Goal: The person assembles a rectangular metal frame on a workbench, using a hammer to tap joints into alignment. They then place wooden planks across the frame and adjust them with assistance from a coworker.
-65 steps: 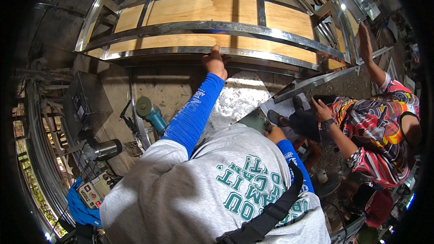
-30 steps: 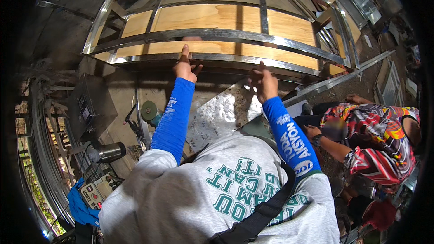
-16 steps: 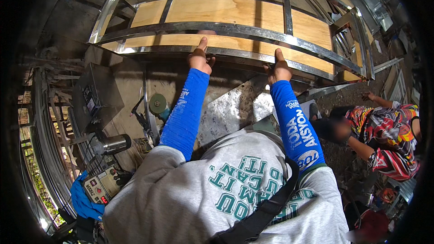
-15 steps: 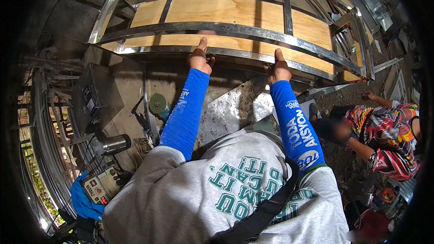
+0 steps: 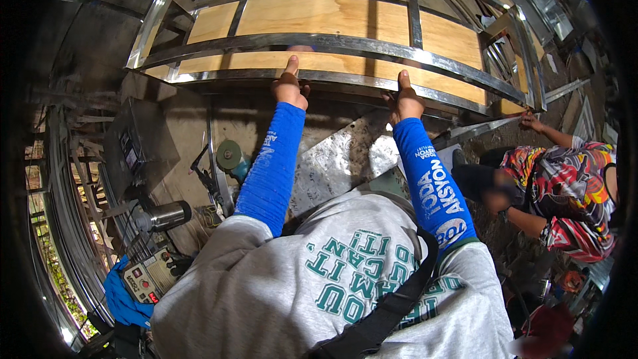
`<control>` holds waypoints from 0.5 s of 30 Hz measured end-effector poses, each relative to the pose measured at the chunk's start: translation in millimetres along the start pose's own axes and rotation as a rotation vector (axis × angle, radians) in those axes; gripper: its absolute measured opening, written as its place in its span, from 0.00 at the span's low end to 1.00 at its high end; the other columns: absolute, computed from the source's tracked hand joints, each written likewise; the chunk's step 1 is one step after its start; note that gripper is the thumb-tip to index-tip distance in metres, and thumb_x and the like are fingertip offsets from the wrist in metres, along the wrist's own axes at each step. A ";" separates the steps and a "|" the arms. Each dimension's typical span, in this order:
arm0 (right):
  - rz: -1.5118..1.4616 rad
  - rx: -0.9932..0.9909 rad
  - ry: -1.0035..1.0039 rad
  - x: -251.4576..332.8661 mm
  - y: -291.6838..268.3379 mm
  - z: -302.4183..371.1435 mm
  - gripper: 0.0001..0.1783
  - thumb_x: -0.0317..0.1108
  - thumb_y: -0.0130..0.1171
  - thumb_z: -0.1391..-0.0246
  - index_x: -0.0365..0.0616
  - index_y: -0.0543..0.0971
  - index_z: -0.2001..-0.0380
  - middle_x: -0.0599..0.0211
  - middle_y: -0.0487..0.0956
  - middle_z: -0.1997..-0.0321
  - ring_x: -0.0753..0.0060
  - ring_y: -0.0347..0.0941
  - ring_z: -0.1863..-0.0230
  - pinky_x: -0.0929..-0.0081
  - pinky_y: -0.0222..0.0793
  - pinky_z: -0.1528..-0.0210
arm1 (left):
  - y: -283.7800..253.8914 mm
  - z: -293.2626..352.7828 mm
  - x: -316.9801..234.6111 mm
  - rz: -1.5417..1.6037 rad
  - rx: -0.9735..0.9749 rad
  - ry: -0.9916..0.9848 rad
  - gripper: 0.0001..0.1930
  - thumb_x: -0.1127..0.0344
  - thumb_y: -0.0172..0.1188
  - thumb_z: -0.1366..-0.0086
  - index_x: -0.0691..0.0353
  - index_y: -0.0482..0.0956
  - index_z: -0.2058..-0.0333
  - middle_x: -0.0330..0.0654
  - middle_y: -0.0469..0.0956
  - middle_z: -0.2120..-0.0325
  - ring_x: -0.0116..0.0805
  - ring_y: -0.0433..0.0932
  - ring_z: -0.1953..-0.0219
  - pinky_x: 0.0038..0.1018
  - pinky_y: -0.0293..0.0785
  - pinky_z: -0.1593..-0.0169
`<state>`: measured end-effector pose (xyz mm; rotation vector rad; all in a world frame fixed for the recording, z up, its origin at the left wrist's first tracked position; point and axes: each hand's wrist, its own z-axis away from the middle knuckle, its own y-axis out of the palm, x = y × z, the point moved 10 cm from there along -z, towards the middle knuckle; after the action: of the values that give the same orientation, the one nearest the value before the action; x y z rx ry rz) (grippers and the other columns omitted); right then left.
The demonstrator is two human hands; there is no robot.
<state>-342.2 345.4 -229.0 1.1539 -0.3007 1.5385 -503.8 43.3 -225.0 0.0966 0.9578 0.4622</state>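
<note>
A long, open frame of shiny square metal tubing [image 5: 319, 41] lies across the upper part of the view, with a pale plywood panel [image 5: 312, 14] inside it. My left hand [image 5: 290, 88] is closed around the near lower rail left of its middle, thumb pointing up. Further right on that same rail, my right hand [image 5: 406, 101] grips it in a similar way, thumb up. The fingers of both hands are mostly hidden behind and below the rail. Both arms are stretched forward in blue sleeves.
A co-worker in a patterned shirt [image 5: 565, 186] is at the right, one hand [image 5: 530, 121] near the frame's right corner. Below my left hand lies an angle grinder [image 5: 229, 155]. A steel flask [image 5: 165, 216], a metal box [image 5: 141, 138] and a welding machine [image 5: 147, 278] stand at left.
The frame and my hands have shifted slightly left in the view. The co-worker's hand has moved up and left, close to the frame's right corner. My grip looks the same.
</note>
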 end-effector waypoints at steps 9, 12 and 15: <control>-0.012 0.087 0.031 2.2 1.1 1.9 0.23 0.43 0.64 0.37 0.42 0.75 0.44 0.61 0.80 0.47 0.56 0.81 0.54 0.60 0.81 0.59 | 3.4 5.2 -4.5 -0.067 -0.025 0.008 0.19 0.48 0.75 0.43 0.49 0.80 0.59 0.32 0.77 0.68 0.30 0.71 0.71 0.27 0.66 0.75; -0.052 0.120 -0.021 15.6 1.0 10.4 0.29 0.43 0.67 0.41 0.30 0.75 0.46 0.54 0.79 0.47 0.56 0.82 0.58 0.61 0.86 0.65 | 6.0 3.1 -2.8 -0.085 0.103 -0.028 0.22 0.43 0.74 0.43 0.47 0.81 0.57 0.33 0.79 0.71 0.32 0.76 0.72 0.28 0.72 0.76; -0.087 0.138 -0.044 21.4 -5.7 5.6 0.29 0.44 0.65 0.40 0.31 0.75 0.45 0.54 0.79 0.47 0.55 0.82 0.58 0.60 0.85 0.63 | -6.4 -11.4 -2.1 -0.036 0.231 -0.003 0.31 0.34 0.68 0.42 0.48 0.78 0.49 0.36 0.81 0.65 0.35 0.78 0.70 0.31 0.78 0.71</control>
<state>-332.1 356.4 -211.7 1.2937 -0.1737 1.4770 -511.8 35.3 -231.8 0.2876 1.0061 0.3169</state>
